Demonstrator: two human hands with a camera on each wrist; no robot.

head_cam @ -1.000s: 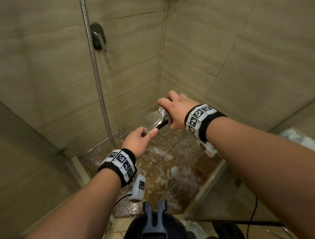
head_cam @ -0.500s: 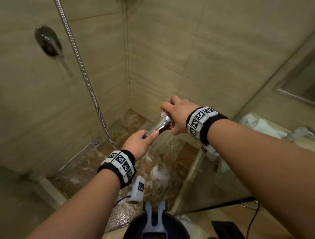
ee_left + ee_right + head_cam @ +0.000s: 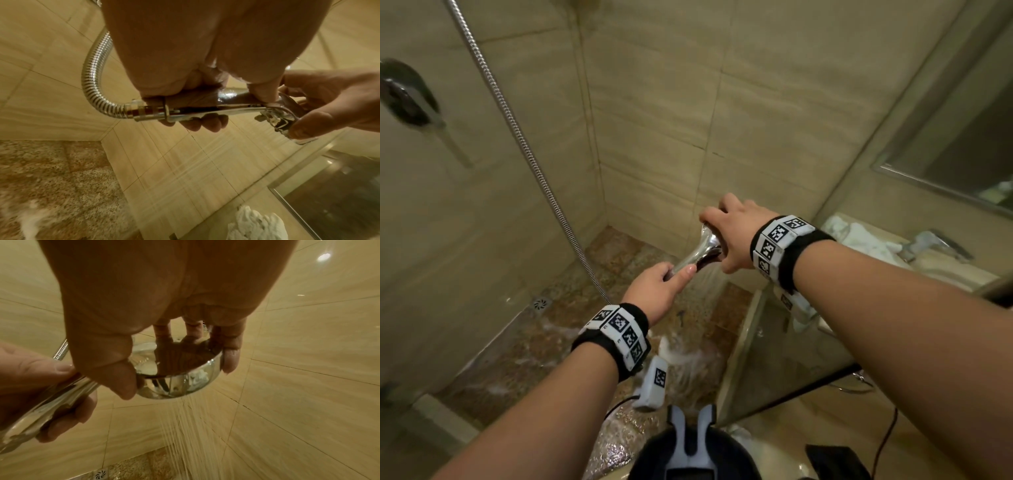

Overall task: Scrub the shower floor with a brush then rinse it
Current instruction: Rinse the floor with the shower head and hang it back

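Note:
I hold a chrome hand shower (image 3: 698, 251) over the brown speckled shower floor (image 3: 524, 349). My left hand (image 3: 659, 289) grips its handle (image 3: 197, 107), fingers curled underneath. My right hand (image 3: 729, 233) grips the round spray head (image 3: 176, 369) from above, thumb on one rim and fingers on the other. Water streams (image 3: 195, 431) fall from the head toward the floor by the right wall. White foam (image 3: 688, 356) lies on the wet floor below my left wrist. No brush is in view.
The metal hose (image 3: 517, 137) runs from the handle up the left wall past the mixer valve (image 3: 405, 94). A round drain (image 3: 541, 303) sits by the left wall. A glass panel (image 3: 784, 356) bounds the right side; beyond it, a sink faucet (image 3: 931, 245) and white towel (image 3: 856, 231).
The view has swung right, showing more of the right wall and the sink. Both hands keep their grip on the hand shower, and the spray now falls nearer the right wall.

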